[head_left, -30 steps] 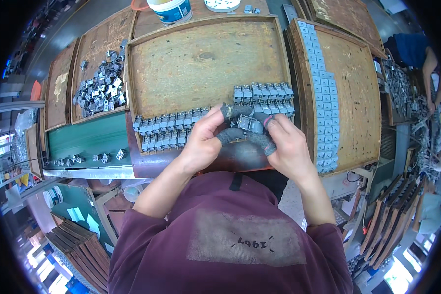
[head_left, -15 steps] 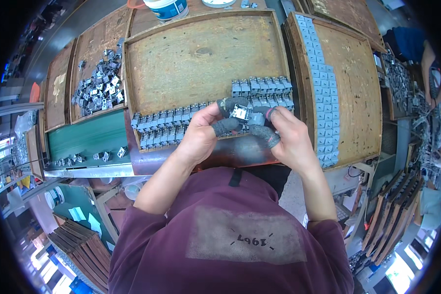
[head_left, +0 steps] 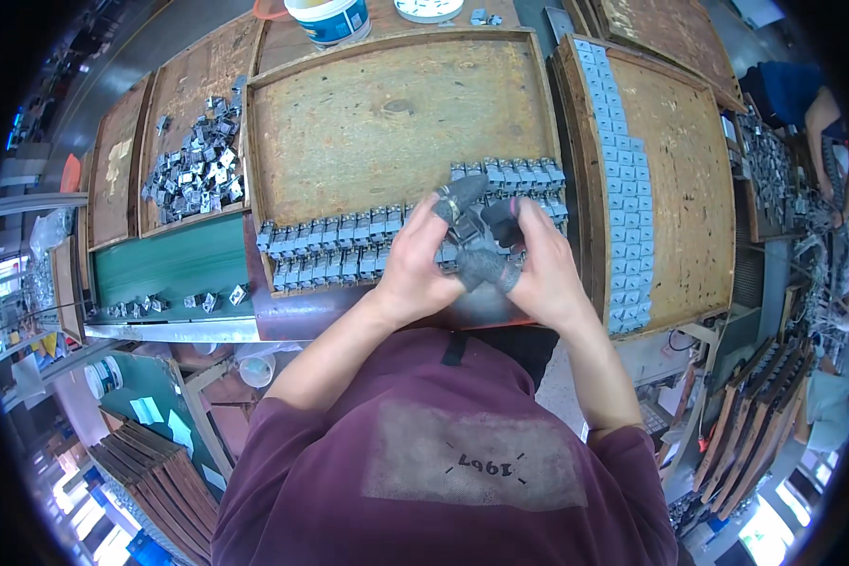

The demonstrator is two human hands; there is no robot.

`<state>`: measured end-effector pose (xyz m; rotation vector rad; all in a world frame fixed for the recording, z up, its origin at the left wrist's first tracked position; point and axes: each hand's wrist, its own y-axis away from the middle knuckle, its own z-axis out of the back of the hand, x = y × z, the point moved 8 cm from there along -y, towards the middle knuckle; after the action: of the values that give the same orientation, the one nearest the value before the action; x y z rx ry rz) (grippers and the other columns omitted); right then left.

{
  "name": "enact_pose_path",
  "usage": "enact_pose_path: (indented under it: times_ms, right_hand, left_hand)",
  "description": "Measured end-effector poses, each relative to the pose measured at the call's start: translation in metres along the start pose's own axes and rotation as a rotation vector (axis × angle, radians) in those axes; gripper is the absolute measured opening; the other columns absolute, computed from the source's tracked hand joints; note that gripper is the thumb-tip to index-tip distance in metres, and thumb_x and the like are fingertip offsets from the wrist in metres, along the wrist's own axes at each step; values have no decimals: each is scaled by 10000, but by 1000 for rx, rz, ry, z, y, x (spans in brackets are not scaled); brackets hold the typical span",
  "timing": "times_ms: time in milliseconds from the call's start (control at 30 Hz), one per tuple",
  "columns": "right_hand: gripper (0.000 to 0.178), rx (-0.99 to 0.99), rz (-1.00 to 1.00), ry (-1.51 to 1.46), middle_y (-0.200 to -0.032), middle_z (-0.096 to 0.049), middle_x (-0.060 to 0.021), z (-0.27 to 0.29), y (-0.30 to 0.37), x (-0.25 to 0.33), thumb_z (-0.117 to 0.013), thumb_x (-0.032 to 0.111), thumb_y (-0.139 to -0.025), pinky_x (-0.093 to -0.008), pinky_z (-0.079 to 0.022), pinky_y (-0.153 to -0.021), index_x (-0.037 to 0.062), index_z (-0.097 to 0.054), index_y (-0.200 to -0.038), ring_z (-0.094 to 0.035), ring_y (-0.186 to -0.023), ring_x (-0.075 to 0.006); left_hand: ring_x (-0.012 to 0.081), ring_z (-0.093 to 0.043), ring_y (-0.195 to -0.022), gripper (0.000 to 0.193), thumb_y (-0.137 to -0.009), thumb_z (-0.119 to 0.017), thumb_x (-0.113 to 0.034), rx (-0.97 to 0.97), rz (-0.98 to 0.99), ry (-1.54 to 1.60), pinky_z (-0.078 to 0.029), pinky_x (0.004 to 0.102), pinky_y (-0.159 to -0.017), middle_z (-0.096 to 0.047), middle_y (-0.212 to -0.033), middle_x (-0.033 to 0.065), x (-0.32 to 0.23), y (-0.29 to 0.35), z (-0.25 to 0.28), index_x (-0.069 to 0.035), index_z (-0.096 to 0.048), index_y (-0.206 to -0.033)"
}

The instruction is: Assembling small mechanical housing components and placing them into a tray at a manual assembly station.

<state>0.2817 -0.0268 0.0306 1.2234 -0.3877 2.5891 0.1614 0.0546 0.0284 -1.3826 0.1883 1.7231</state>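
Observation:
Both my hands meet over the near edge of a wooden tray (head_left: 396, 113), with dark grey covers on thumbs and fingertips. Between them is a small metal housing (head_left: 465, 228), largely hidden by the fingers. My left hand (head_left: 423, 259) closes on its left side, thumb below and index finger above. My right hand (head_left: 541, 262) is curled at its right side, the thumb tip touching the left thumb. Whether the right fingers hold a second piece cannot be seen. Rows of similar grey metal housings (head_left: 335, 247) line the tray's near side, partly behind my hands.
Loose metal parts (head_left: 196, 165) lie heaped in a tray at left, with several more on a green surface (head_left: 174, 269). Pale grey blocks (head_left: 627, 203) fill columns in the right-hand tray (head_left: 684, 208). A white-and-blue bucket (head_left: 330, 19) stands behind. Another person's arm (head_left: 821, 127) shows far right.
My hands have drawn together, and the fingers now cover more of the housing. Its bright face no longer shows, nor does the pale blue-grey piece that was by my right fingers.

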Motion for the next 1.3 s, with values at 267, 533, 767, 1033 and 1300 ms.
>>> enact_pose_path:
  times_ms: [267,533,767,1033,1300]
  right_hand:
    - [490,210,-55,-208,-861,-684,-162,-12,-2,-9,-756,406,-782,-381,-538,-704,24,-627,-1060,-699,-804,-335]
    - [325,75,-199,44,-895,-705,-121,53,-37,-65,-752,250,-843,-316,-519,-732,24,-678,-1066,-661,-799,-192]
    - [337,-348,-593,207,-966,-730,-108,176,-49,-229,-667,278,-918,-307,-501,-787,15,-692,-1128,-658,-861,-187]
    - [369,-280,-726,-210,-863,-690,-78,159,-64,-280,-770,301,-831,-308,-475,-611,9,-719,-1051,-602,-708,-160]
    - [336,-687,-502,-442,-954,-661,-49,198,-55,-271,-668,201,-944,-279,-465,-597,63,-579,-1237,-643,-737,-161]
  left_hand:
    - [274,-680,-1002,698,-715,-835,-194,111,-15,-6,-525,344,-881,-669,-1161,149,-5,4,-12,7,-575,-1331]
    - [248,-562,-1054,593,-739,-750,-65,143,107,-222,-504,302,-863,-523,-1160,114,41,-21,6,-50,-597,-1311]
    - [251,-564,-945,545,-723,-631,6,406,631,-77,-464,331,-815,-572,-1067,132,170,-38,11,-41,-630,-1266]
    - [357,-549,-1144,500,-704,-660,-87,584,608,-142,-446,387,-993,-554,-1229,224,156,-39,-14,46,-601,-1183]
    - [362,-620,-979,301,-781,-695,-106,-165,513,-599,-506,432,-847,-633,-1035,163,107,59,134,-37,-656,-1072]
